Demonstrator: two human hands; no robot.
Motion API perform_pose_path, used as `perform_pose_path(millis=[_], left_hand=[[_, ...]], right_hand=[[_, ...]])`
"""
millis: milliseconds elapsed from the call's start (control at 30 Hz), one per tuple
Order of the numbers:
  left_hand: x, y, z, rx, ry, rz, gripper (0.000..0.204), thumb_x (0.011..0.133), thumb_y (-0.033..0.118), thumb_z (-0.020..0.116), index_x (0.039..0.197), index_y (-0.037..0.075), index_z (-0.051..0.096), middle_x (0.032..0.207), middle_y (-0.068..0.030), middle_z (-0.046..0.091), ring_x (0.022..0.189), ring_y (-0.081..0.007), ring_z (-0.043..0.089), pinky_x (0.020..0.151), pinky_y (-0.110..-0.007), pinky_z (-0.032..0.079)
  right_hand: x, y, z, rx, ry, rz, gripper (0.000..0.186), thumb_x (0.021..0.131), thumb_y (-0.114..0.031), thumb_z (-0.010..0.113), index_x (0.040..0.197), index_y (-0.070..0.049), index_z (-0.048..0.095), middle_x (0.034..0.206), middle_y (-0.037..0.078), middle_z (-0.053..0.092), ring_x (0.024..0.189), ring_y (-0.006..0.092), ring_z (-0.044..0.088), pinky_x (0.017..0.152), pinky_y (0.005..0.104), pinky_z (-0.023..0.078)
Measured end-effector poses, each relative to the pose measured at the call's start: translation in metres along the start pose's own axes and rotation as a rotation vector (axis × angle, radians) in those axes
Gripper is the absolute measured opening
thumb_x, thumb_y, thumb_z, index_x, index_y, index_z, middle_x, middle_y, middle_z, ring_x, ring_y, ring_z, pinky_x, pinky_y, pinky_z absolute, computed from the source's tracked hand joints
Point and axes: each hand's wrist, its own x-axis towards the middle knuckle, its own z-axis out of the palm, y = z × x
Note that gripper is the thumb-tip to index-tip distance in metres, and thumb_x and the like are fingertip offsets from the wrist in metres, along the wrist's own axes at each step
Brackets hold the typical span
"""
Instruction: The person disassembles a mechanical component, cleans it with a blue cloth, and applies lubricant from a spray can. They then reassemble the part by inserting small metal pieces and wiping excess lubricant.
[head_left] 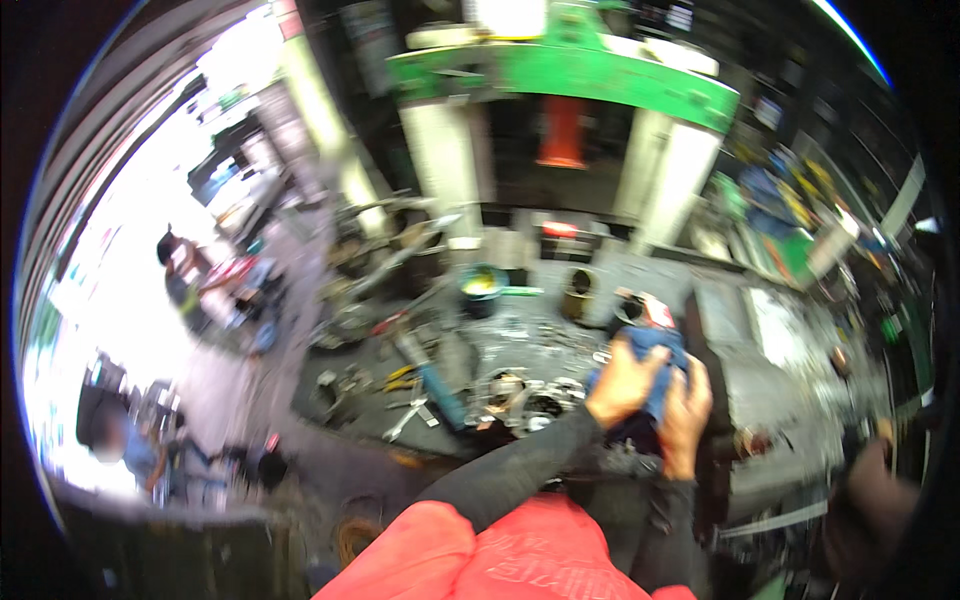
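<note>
A blue cloth (pixel 659 396) is bunched up at the right part of the workbench, with both my hands on it. My left hand (pixel 624 384) presses its closed fingers into the cloth from the left. My right hand (pixel 686 418) grips its right side, thumb against the fabric. Whether something is wrapped inside the cloth is hidden. Just beyond my hands are a dark round container (pixel 628 308) and a red-and-white item (pixel 658 312), both blurred. Left of my left hand lie round metal machine parts (pixel 545 403).
A brass-coloured can (pixel 578 294) and a blue tub (pixel 481 292) stand farther back. Yellow-handled pliers (pixel 401 379) and a blue-handled tool (pixel 440 390) lie left. A green press frame (pixel 590 72) rises behind. Two people (pixel 190 285) (pixel 145 455) are at far left.
</note>
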Motion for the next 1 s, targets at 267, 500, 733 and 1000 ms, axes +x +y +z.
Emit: perform_pose_path(millis=[267, 500, 733, 1000], left_hand=[[-0.015, 0.011, -0.008, -0.314, -0.008, -0.028, 0.022, 0.102, 0.007, 0.068, 0.122, -0.002, 0.068, 0.117, -0.0072, 0.073, 0.106, -0.0160, 0.068, 0.100, -0.032, 0.053], [-0.019, 0.010, -0.007, -0.229, -0.129, -0.112, 0.033, 0.099, 0.004, 0.072, 0.130, 0.000, 0.062, 0.121, -0.0056, 0.071, 0.109, -0.0142, 0.067, 0.100, -0.032, 0.053], [-0.007, -0.001, -0.010, -0.345, -0.144, -0.109, 0.032, 0.098, 0.001, 0.069, 0.130, -0.002, 0.063, 0.125, -0.0099, 0.071, 0.114, -0.0204, 0.069, 0.105, -0.035, 0.053], [-0.004, 0.004, -0.022, -0.187, -0.266, -0.167, 0.045, 0.092, -0.003, 0.073, 0.134, 0.001, 0.059, 0.124, -0.0066, 0.070, 0.113, -0.0161, 0.067, 0.104, -0.032, 0.052]], right_hand=[[0.012, 0.009, -0.001, 1.117, 0.175, 0.579, 0.029, 0.104, -0.024, 0.066, 0.120, 0.000, 0.068, 0.108, 0.006, 0.074, 0.092, 0.0151, 0.070, 0.085, 0.0302, 0.056], [-0.002, 0.016, 0.015, 0.465, 0.238, 0.291, 0.013, 0.102, -0.013, 0.070, 0.102, 0.000, 0.069, 0.089, -0.001, 0.067, 0.082, 0.0085, 0.057, 0.076, 0.0281, 0.049], [0.000, 0.052, 0.002, -0.175, 0.241, 0.390, 0.033, 0.095, -0.001, 0.069, 0.127, 0.004, 0.067, 0.119, 0.013, 0.069, 0.106, 0.0224, 0.066, 0.097, 0.0350, 0.052], [-0.029, -0.020, -0.019, -0.365, 0.047, -0.127, 0.035, 0.086, -0.001, 0.071, 0.120, 0.000, 0.070, 0.103, 0.018, 0.064, 0.095, 0.0360, 0.064, 0.088, 0.0446, 0.052]])
